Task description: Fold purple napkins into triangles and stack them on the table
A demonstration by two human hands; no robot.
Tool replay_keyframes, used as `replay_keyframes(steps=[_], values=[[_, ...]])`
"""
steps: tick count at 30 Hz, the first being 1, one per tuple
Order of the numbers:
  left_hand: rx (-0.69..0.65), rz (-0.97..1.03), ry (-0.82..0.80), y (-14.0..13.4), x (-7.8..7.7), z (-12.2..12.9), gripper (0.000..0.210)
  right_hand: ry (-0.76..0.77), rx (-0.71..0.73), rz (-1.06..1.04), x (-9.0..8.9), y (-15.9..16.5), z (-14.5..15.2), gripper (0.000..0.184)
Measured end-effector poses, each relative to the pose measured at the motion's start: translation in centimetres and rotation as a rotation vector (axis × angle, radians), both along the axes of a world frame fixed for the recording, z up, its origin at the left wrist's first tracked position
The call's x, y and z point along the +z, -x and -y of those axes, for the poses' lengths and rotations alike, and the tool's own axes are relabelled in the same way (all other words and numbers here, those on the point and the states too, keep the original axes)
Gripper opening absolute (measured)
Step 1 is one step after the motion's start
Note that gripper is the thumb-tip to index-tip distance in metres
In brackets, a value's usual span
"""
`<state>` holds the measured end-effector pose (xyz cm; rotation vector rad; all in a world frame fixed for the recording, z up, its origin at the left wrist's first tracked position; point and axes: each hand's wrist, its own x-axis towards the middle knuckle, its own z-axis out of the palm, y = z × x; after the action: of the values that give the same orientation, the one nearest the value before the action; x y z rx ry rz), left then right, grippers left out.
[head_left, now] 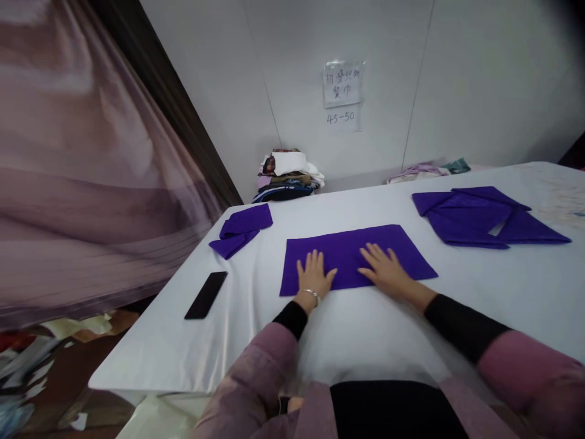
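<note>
One white-covered counter (155, 353) carries everything. Call the flat purple cloth (347, 256) the centre of the clock: it lies spread out before the person. Folded purple fabric (466, 222) sits at two o'clock, stacked clothes (290, 174) at eleven, and a smaller purple piece (247, 221) at ten, folded loosely. The left hand (315, 274) and right hand (386, 271) press the centre cloth, each grip open, fingers spread. Between eight and nine lies a black phone (205, 296); a bracelet (311, 294) circles the left wrist.
</note>
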<state>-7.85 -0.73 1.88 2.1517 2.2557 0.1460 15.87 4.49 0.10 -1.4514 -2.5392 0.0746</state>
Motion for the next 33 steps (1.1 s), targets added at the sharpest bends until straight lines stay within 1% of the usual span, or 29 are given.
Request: replay_keyframes(steps=[2,3,4,6,8,11,14,16,18,20,22,24,26,28,30,31,33], values=[[-0.048,0.022,-0.015,-2.6,-0.7,-0.8,0.065,0.039,0.093,-0.022,0.1,4.3,0.4,0.065],[-0.049,0.028,-0.014,-3.3,-1.0,-1.1,0.063,0.054,0.11,-0.028,-0.1,5.7,0.5,0.064],[-0.036,0.033,-0.006,-3.5,-1.3,-1.2,0.062,0.061,0.113,-0.03,-0.3,6.5,0.5,0.064],[0.007,0.038,0.031,-2.6,-1.6,-1.2,0.065,0.058,0.077,-0.023,-0.8,6.1,0.2,0.067],[0.069,0.035,0.075,-0.3,-1.5,-0.6,0.069,0.043,0.029,0.002,-1.3,3.3,-0.3,0.066],[0.193,0.012,0.123,4.1,-1.2,1.0,0.073,0.013,-0.037,0.07,-2.2,-3.2,-1.2,0.051],[0.277,-0.013,0.145,7.6,-1.0,2.7,0.071,-0.008,-0.128,0.142,-3.2,-9.4,-1.9,0.05],[0.295,-0.024,0.154,9.0,-0.9,3.4,0.07,0.001,-0.215,0.157,-3.6,-11.9,-2.0,0.052],[0.316,-0.024,0.157,9.4,-0.8,3.6,0.071,0.0,-0.29,0.156,-3.4,-12.7,-1.9,0.057],[0.34,-0.014,0.141,8.7,-0.5,3.1,0.072,-0.023,-0.301,0.143,-2.7,-11.5,-1.9,0.063],[0.308,0.004,0.105,6.9,-0.1,1.8,0.072,-0.041,-0.237,0.113,-1.6,-8.5,-1.9,0.067],[0.198,0.023,0.071,4.3,0.2,0.1,0.07,-0.021,-0.136,0.072,-0.4,-4.2,-2.1,0.069],[0.066,0.044,0.055,1.7,0.2,-2.0,0.068,0.04,-0.038,0.061,0.5,0.5,-2.4,0.07],[-0.007,0.046,0.052,-0.3,-0.1,-4.1,0.064,0.074,0.064,0.051,1.0,4.7,-2.9,0.069],[-0.003,0.042,0.075,-1.3,-0.5,-5.7,0.059,0.097,0.123,0.034,1.0,7.7,-3.6,0.066],[0.014,0.041,0.093,-1.5,-0.7,-6.4,0.057,0.108,0.141,0.028,0.8,8.7,-4.1,0.065],[0.046,0.047,0.131,-1.3,-0.9,-7.3,0.059,0.133,0.15,0.02,0.4,9.6,-5.2,0.067]])
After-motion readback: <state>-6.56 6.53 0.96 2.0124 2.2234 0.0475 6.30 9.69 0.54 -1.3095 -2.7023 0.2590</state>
